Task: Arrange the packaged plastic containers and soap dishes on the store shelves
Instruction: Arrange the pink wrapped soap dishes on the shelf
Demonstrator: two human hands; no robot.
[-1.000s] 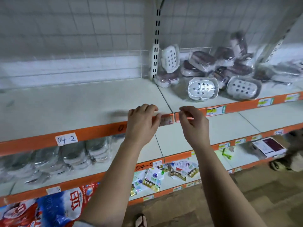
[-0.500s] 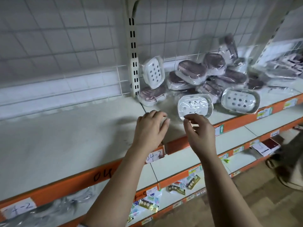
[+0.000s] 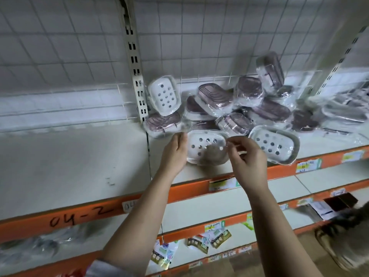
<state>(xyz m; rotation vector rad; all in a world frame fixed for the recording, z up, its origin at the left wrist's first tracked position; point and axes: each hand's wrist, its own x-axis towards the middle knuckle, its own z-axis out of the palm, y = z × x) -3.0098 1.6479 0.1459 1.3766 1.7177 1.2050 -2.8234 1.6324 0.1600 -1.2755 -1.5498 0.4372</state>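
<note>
A white soap dish [image 3: 205, 148] with drain holes, wrapped in clear plastic, lies near the front of the upper shelf [image 3: 199, 176]. My left hand [image 3: 175, 154] grips its left end and hides that edge. My right hand [image 3: 247, 158] has curled fingers that pinch the wrapper at its right end. Behind it sits a loose pile of wrapped mauve-lidded soap dishes [image 3: 245, 100]. One white dish [image 3: 164, 96] leans against the slotted upright [image 3: 137, 80]. Another white dish [image 3: 275, 144] lies flat to the right of my right hand.
Left of the upright is a bare white shelf bay [image 3: 69, 166], its orange front strip marked 04-2 [image 3: 79, 216]. A wire grid backs the shelves. Lower shelves hold small packets [image 3: 209, 240] and a dark box [image 3: 339, 200]. A blurred dark shape [image 3: 347, 242] is at the lower right.
Both hands rose from the orange shelf edge and reached forward to the white soap dish, closing on its two ends. The view tilted up toward the pile.
</note>
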